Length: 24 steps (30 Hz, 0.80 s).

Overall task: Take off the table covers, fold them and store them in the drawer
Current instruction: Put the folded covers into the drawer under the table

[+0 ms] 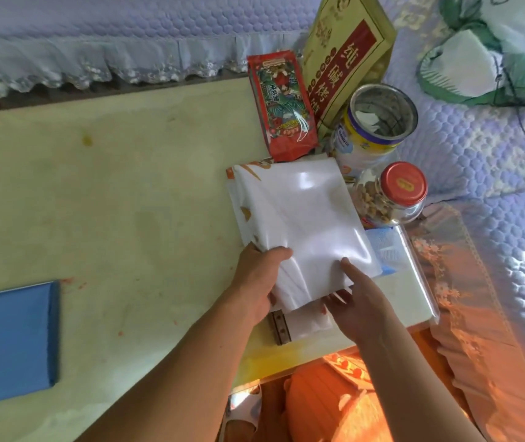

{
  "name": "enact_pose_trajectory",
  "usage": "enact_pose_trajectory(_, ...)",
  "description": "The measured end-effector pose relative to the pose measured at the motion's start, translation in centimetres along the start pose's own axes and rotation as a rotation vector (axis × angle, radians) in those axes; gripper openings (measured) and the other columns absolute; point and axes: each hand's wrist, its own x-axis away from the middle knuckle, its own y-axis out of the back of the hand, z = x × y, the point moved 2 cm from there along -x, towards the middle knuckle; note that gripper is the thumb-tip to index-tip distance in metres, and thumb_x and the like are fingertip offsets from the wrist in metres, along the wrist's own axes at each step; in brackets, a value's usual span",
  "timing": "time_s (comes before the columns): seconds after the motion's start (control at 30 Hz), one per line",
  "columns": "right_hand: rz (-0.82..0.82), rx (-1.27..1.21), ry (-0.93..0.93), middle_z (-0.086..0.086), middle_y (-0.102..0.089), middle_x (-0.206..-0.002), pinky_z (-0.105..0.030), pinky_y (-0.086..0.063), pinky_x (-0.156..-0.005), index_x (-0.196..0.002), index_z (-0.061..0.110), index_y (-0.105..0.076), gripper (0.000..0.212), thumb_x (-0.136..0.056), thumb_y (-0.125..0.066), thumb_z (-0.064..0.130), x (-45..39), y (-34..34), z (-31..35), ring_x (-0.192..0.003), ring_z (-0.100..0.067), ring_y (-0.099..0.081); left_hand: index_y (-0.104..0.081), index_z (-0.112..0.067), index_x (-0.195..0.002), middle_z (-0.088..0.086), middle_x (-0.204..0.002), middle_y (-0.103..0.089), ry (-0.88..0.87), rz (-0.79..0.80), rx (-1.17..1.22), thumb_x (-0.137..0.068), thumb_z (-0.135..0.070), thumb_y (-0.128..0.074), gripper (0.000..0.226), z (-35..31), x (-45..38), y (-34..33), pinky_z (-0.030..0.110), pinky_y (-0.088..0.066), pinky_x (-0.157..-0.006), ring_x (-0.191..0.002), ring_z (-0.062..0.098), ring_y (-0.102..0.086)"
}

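my left hand (259,282): grips near edge of folded cover (299,231), thumb on top | my right hand (358,301): fingers nearly straight, touching cover's near corner | cover: on table (127,193), just beside red-lidded jar (392,194)

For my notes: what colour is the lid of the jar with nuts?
Red, with a small yellow mark in the middle of the lid; seen in the head view.

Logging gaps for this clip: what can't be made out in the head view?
- Drawer: none is recognisably in view.
- Left hand's fingers: mostly tucked under the folded cover.
- Right hand: its fingers' grip is partly hidden by the cover's edge.
- Blue pad: cut off by the left edge.
- Open tin: its contents are unclear.
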Motion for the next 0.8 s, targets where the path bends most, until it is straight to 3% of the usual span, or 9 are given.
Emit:
enact_pose_trajectory(0.1,-0.043,-0.081,0.028,-0.015,-0.059,-0.120,-0.045,-0.043,-0.111,-0.115,0.012,-0.053,0.041,-0.087,-0.075,0.034,1.7,0.6,-0.1,-0.118,-0.036,-0.059,-0.070,-0.015,-0.113,0.006,-0.101,-0.079,-0.043,0.071,0.068,-0.084,-0.004,-0.073,0.031,-1.4,2.0,-0.2,0.049,-0.061,-0.087,-0.096,0.029,-0.075)
enact_pose_trajectory(0.2,0.106,-0.121,0.125,-0.018,-0.061,-0.131,-0.046,-0.047,-0.105,-0.136,0.017,-0.053,0.057,-0.088,-0.070,0.042,4.4,1.0,-0.4,-0.118,-0.032,-0.061,-0.071,-0.013,-0.116,0.009,-0.106,-0.078,-0.098,0.114,0.120,-0.085,0.003,-0.069,0.035,-2.1,5.3,2.3,0.048,-0.058,-0.091,-0.099,0.031,-0.075)
enact_pose_trajectory(0.27,0.230,-0.064,0.168,-0.014,-0.059,-0.139,-0.043,-0.043,-0.104,-0.138,0.022,-0.056,0.048,-0.094,-0.060,0.040,6.2,0.9,-1.1,-0.121,-0.028,-0.059,-0.070,-0.011,-0.119,0.012,-0.110,-0.077,-0.097,0.114,0.146,-0.086,0.005,-0.067,0.037,-1.5,8.1,5.7,0.045,-0.057,-0.090,-0.100,0.032,-0.074)
enact_pose_trajectory(0.37,0.295,0.035,0.241,-0.009,-0.066,-0.132,-0.050,-0.041,-0.108,-0.132,0.020,-0.059,0.036,-0.096,-0.053,0.019,8.3,0.2,-3.1,-0.123,-0.030,-0.061,-0.069,-0.012,-0.120,0.013,-0.112,-0.076,-0.078,0.060,0.191,-0.086,0.002,-0.066,0.037,0.3,12.3,11.1,0.045,-0.058,-0.088,-0.102,0.032,-0.074)
enact_pose_trajectory(0.47,0.388,0.039,0.129,-0.016,-0.067,-0.121,-0.044,-0.057,-0.085,-0.134,0.005,-0.058,0.040,-0.095,-0.054,0.014,9.8,-1.8,-7.5,-0.106,-0.032,-0.067,-0.069,-0.013,-0.120,0.014,-0.111,-0.076,-0.066,-0.056,0.286,-0.085,0.002,-0.064,0.038,2.6,15.0,15.7,0.051,-0.060,-0.087,-0.102,0.035,-0.073)
enact_pose_trajectory(0.53,0.409,0.014,-0.011,-0.019,-0.065,-0.127,-0.043,-0.059,-0.086,-0.135,0.002,-0.057,0.040,-0.097,-0.054,0.013,9.6,-2.6,-11.3,-0.112,-0.035,-0.065,-0.065,-0.018,-0.126,0.011,-0.117,-0.075,-0.078,-0.117,0.326,-0.083,-0.001,-0.068,0.046,4.2,15.6,18.6,0.057,-0.054,-0.096,-0.107,0.036,-0.071)
enact_pose_trajectory(0.6,0.346,0.071,-0.112,-0.019,-0.067,-0.125,-0.044,-0.059,-0.088,-0.133,0.001,-0.058,0.037,-0.098,-0.055,0.012,8.5,-2.7,-15.1,-0.112,-0.035,-0.066,-0.063,-0.021,-0.128,0.007,-0.117,-0.075,-0.052,-0.219,0.310,-0.083,-0.005,-0.072,0.048,6.3,15.1,21.0,0.056,-0.054,-0.095,-0.106,0.033,-0.072)
enact_pose_trajectory(0.7,0.156,0.217,-0.181,-0.017,-0.073,-0.106,-0.040,-0.062,-0.074,-0.128,-0.002,-0.059,0.036,-0.094,-0.063,0.005,6.3,-1.9,-19.0,-0.090,-0.031,-0.073,-0.065,-0.012,-0.115,0.015,-0.105,-0.074,0.111,-0.384,0.192,-0.091,-0.018,-0.070,0.026,10.9,12.8,23.4,0.044,-0.058,-0.077,-0.085,0.031,-0.071)
enact_pose_trajectory(0.8,0.005,0.562,-0.097,-0.016,-0.072,-0.090,-0.035,-0.059,-0.062,-0.118,-0.005,-0.063,0.044,-0.084,-0.078,0.020,4.5,-1.2,-18.9,-0.071,-0.026,-0.069,-0.063,-0.008,-0.099,0.019,-0.104,-0.071,0.253,-0.502,0.102,-0.085,-0.042,-0.077,0.040,15.2,10.7,24.7,0.052,-0.059,-0.077,-0.082,0.029,-0.067)
